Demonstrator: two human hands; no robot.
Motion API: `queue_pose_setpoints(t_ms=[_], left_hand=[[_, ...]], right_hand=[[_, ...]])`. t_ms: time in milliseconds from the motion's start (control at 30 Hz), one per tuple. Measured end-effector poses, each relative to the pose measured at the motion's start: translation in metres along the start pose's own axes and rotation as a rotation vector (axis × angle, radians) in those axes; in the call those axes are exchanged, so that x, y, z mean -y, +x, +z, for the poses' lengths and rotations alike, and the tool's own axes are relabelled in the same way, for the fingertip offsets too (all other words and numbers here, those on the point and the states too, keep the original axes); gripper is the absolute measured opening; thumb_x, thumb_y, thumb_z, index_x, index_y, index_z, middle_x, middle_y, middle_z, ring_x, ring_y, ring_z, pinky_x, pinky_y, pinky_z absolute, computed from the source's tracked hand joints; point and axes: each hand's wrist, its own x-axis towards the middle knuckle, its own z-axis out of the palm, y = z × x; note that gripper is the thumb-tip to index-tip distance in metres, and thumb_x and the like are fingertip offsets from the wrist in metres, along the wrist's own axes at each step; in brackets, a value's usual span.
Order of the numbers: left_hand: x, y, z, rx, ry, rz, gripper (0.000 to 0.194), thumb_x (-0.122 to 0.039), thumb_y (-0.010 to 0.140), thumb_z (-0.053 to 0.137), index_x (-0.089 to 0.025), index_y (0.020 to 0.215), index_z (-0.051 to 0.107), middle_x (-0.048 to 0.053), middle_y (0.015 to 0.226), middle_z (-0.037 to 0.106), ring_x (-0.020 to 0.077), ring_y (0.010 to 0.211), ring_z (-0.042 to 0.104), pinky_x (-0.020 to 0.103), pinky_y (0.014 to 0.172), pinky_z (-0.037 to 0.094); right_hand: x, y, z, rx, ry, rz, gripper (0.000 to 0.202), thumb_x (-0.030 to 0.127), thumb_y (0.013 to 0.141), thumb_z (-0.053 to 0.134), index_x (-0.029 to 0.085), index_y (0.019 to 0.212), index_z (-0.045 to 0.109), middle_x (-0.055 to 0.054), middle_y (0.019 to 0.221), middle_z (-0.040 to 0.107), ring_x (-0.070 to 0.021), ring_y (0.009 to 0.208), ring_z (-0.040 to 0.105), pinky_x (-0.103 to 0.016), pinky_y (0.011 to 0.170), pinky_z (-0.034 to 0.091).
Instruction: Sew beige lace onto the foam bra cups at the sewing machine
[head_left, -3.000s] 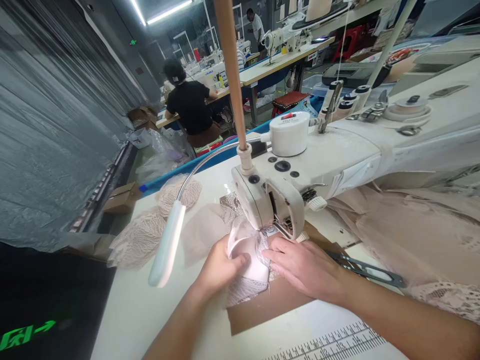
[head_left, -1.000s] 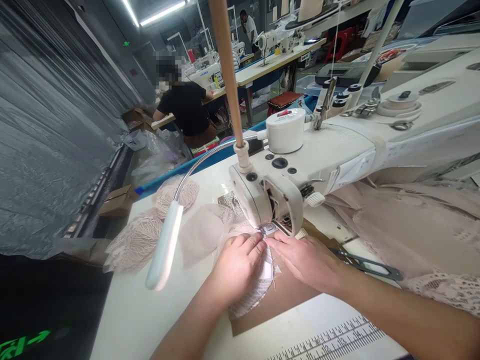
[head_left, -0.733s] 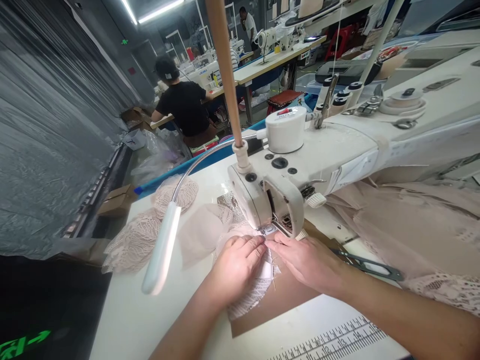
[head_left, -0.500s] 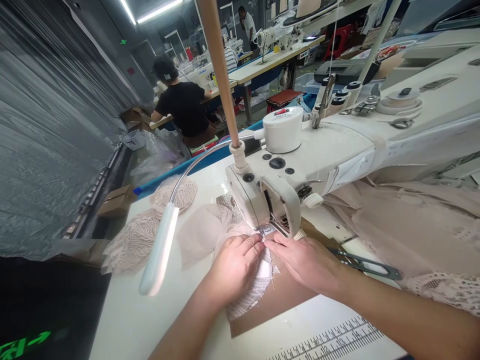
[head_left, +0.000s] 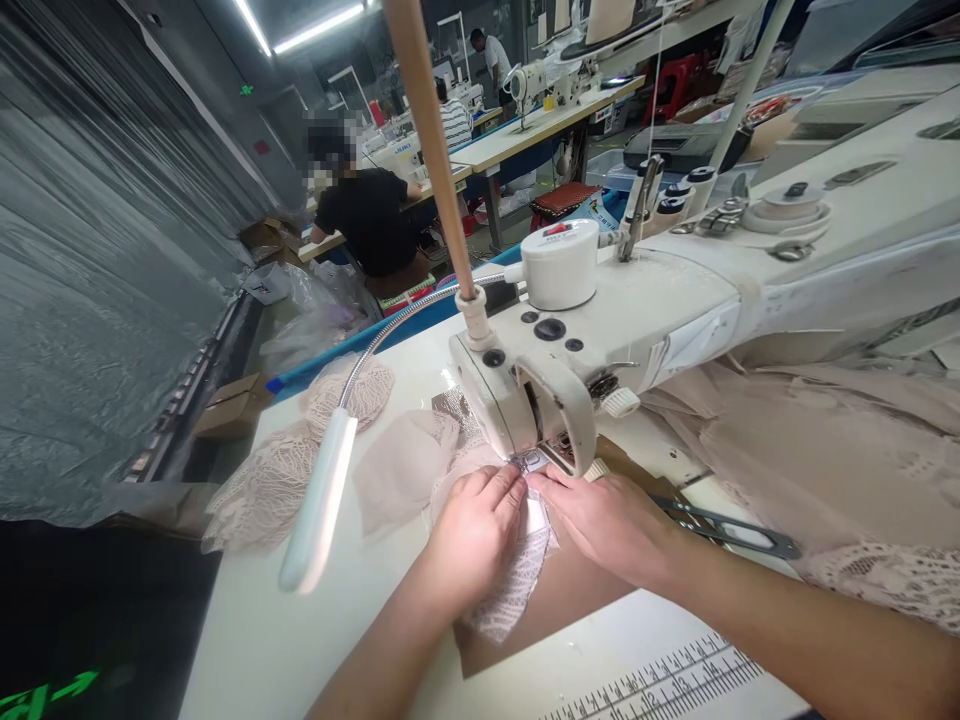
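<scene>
A white sewing machine point(head_left: 487, 400) stands over the work, its needle area just beyond my fingertips. My left hand point(head_left: 480, 520) presses down on the left side of a pale lace piece point(head_left: 514, 585), fingers together. From the right, my right hand point(head_left: 600, 525) rests with its fingertips on the same piece near the presser foot, fingers pressed together. The lace lies over a brown sheet point(head_left: 577, 590) on the white table point(head_left: 255, 640). Part of the lace is hidden under my left hand.
Lace cups point(head_left: 262, 490) and a sheer cup point(head_left: 401, 470) lie left. A lamp point(head_left: 319, 500) hangs near my left arm. Beige fabric point(head_left: 825, 440) and a dark metal tool point(head_left: 735, 525) lie right. A printed ruler point(head_left: 675, 680) is in front. A person point(head_left: 367, 225) sits beyond.
The lace piece has shifted and turned slightly under my hands, its lower end now farther right. My hands stay almost in place. The view has moved slightly.
</scene>
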Motion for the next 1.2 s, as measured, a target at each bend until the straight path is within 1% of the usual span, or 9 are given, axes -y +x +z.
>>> queue_pose_setpoints(t_ms=[133, 200, 300, 433, 533, 700, 900, 1067, 1200], left_hand=[[0.004, 0.002, -0.002, -0.007, 0.006, 0.007, 0.032, -0.013, 0.091, 0.045, -0.01, 0.122, 0.053, 0.014, 0.122, 0.059, 0.0283, 0.103, 0.053, 0.044, 0.083, 0.05], [0.006, 0.002, -0.002, -0.006, 0.013, 0.005, 0.032, -0.013, 0.092, 0.045, -0.011, 0.122, 0.053, 0.013, 0.123, 0.059, 0.028, 0.106, 0.052, 0.044, 0.084, 0.049], [0.009, 0.003, -0.003, -0.012, 0.016, 0.014, 0.031, -0.014, 0.092, 0.044, -0.012, 0.122, 0.052, 0.011, 0.122, 0.059, 0.0272, 0.108, 0.052, 0.044, 0.086, 0.048], [0.012, 0.002, -0.004, 0.001, 0.012, 0.003, 0.031, -0.017, 0.094, 0.042, -0.014, 0.123, 0.052, 0.01, 0.121, 0.06, 0.0266, 0.105, 0.054, 0.042, 0.081, 0.048], [0.013, 0.002, -0.004, -0.007, 0.011, -0.002, 0.032, -0.02, 0.095, 0.041, -0.014, 0.124, 0.052, 0.011, 0.122, 0.06, 0.0259, 0.107, 0.054, 0.042, 0.082, 0.048], [0.014, 0.001, -0.007, -0.024, -0.01, -0.011, 0.032, -0.025, 0.097, 0.04, -0.015, 0.123, 0.054, 0.011, 0.124, 0.059, 0.0257, 0.107, 0.054, 0.043, 0.087, 0.047], [0.018, 0.0, -0.006, -0.041, 0.012, -0.031, 0.033, -0.026, 0.095, 0.042, -0.014, 0.124, 0.055, 0.012, 0.125, 0.059, 0.0278, 0.108, 0.053, 0.045, 0.087, 0.048], [0.018, -0.006, -0.007, -0.03, 0.062, -0.051, 0.034, -0.025, 0.095, 0.042, -0.015, 0.124, 0.054, 0.013, 0.128, 0.056, 0.0305, 0.113, 0.05, 0.047, 0.086, 0.046], [0.016, -0.01, -0.011, 0.002, 0.053, -0.006, 0.035, -0.029, 0.093, 0.044, -0.014, 0.123, 0.055, 0.014, 0.133, 0.051, 0.0321, 0.116, 0.047, 0.049, 0.089, 0.044]], right_hand=[[0.001, 0.002, -0.005, 0.039, 0.014, 0.023, 0.043, 0.005, 0.076, 0.042, 0.019, 0.111, 0.064, -0.007, 0.083, 0.063, -0.016, 0.06, 0.049, -0.028, 0.052, 0.033], [0.0, 0.002, -0.008, 0.037, 0.033, 0.02, 0.041, 0.005, 0.077, 0.04, 0.018, 0.107, 0.065, -0.007, 0.081, 0.063, -0.0162, 0.062, 0.049, -0.028, 0.054, 0.034], [-0.003, 0.001, -0.011, 0.004, 0.109, -0.033, 0.036, 0.006, 0.084, 0.036, 0.018, 0.1, 0.066, -0.006, 0.079, 0.062, -0.0163, 0.069, 0.052, -0.028, 0.06, 0.036], [-0.006, -0.001, -0.013, -0.017, 0.171, -0.094, 0.034, 0.009, 0.087, 0.036, 0.018, 0.101, 0.066, -0.006, 0.081, 0.063, -0.0154, 0.068, 0.052, -0.027, 0.061, 0.037], [-0.006, -0.001, -0.013, -0.006, 0.142, -0.1, 0.034, 0.008, 0.087, 0.036, 0.017, 0.1, 0.066, -0.005, 0.083, 0.063, -0.0138, 0.062, 0.05, -0.026, 0.057, 0.035], [-0.005, -0.002, -0.011, 0.005, 0.091, -0.116, 0.035, 0.007, 0.086, 0.037, 0.015, 0.105, 0.065, -0.006, 0.088, 0.062, -0.0125, 0.06, 0.046, -0.026, 0.055, 0.034], [-0.004, 0.0, -0.004, -0.084, 0.018, -0.129, 0.038, 0.004, 0.078, 0.04, 0.015, 0.103, 0.066, -0.006, 0.081, 0.06, -0.0127, 0.055, 0.04, -0.027, 0.049, 0.029], [-0.004, -0.001, -0.006, -0.075, 0.057, -0.116, 0.038, 0.002, 0.08, 0.038, 0.016, 0.103, 0.065, -0.005, 0.082, 0.062, -0.013, 0.06, 0.048, -0.025, 0.054, 0.034], [-0.005, -0.003, -0.006, -0.122, 0.114, -0.104, 0.039, 0.002, 0.082, 0.036, 0.017, 0.103, 0.065, -0.005, 0.085, 0.064, -0.0139, 0.068, 0.053, -0.025, 0.061, 0.039]])
